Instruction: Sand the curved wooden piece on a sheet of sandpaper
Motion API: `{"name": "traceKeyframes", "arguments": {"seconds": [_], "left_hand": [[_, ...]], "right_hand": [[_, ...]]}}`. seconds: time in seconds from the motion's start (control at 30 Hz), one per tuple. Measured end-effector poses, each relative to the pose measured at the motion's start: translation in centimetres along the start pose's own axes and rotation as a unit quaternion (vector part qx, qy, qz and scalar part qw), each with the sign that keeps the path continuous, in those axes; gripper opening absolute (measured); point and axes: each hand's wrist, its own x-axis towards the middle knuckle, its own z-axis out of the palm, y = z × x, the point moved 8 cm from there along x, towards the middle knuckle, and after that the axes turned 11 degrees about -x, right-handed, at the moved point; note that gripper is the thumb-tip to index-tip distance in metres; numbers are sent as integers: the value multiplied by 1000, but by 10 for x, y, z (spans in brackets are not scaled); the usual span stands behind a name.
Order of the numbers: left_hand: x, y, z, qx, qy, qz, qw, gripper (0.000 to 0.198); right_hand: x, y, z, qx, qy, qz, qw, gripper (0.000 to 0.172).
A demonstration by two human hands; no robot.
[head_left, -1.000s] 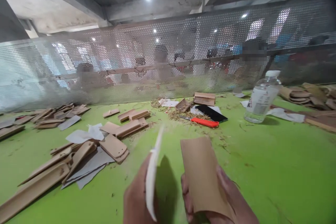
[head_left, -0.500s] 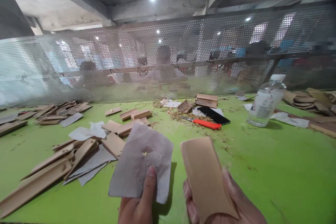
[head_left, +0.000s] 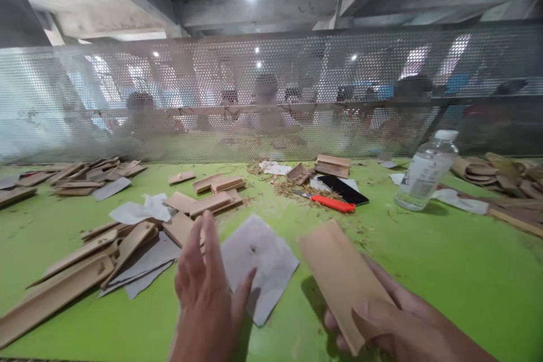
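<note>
My left hand (head_left: 207,294) is open, fingers stretched out flat, hovering over the near left edge of a grey-white paper sheet (head_left: 263,263) that lies on the green table (head_left: 424,271). The sheet has a small hole near its middle. My right hand (head_left: 394,322) grips a tan cardboard sleeve (head_left: 341,277) by its lower end, thumb on top, holding it tilted just above the table to the right of the sheet.
Piles of tan sleeves (head_left: 93,260) and grey papers lie left, more stacks (head_left: 212,201) behind. A red-handled knife (head_left: 333,203), a black phone (head_left: 343,189), loose shreds and a plastic bottle (head_left: 424,172) sit farther back. A perforated metal screen (head_left: 271,96) closes the far side; people sit beyond it.
My left hand let go of the grey paper, which now lies flat on the table, and opened above it. The right hand tilted the sleeve lower.
</note>
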Motion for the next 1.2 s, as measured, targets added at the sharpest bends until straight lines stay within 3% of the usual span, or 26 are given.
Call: {"name": "traceKeyframes", "arguments": {"seconds": [0.1, 0.17, 0.23, 0.4, 0.53, 0.63, 0.73, 0.77, 0.97, 1.03, 1.2], "left_hand": [[0, 7, 28, -30, -203, 95, 974, 59], [-3, 8, 47, -36, -326, 77, 942, 56], [-2, 12, 58, -26, -381, 40, 923, 58], [18, 24, 68, 34, -424, 11, 905, 45], [43, 25, 73, 16, -451, 36, 892, 31], [62, 20, 82, -22, -471, 66, 879, 45], [70, 6, 95, -58, -497, 79, 862, 88], [70, 0, 99, -67, -506, 79, 856, 94], [58, -19, 113, -83, -550, 79, 827, 95], [56, -17, 112, -84, -552, 89, 825, 99], [56, -13, 111, -98, -542, 81, 831, 107]], "right_hand": [[3, -29, -20, -187, 63, -61, 978, 69], [8, -44, -19, -288, 66, -112, 949, 61], [13, -52, -12, -348, 57, -159, 922, 53], [23, -66, -2, -430, 47, -244, 868, 44], [36, -82, -1, -476, 41, -297, 826, 44], [58, -90, 2, -518, 36, -344, 782, 47], [78, -89, 9, -573, 18, -413, 708, 47], [81, -86, 11, -589, 6, -435, 681, 47], [70, -50, 33, -708, -87, -511, 480, 67], [67, -44, 35, -714, -94, -514, 466, 72], [88, -40, 26, -738, -107, -465, 477, 84]]}}
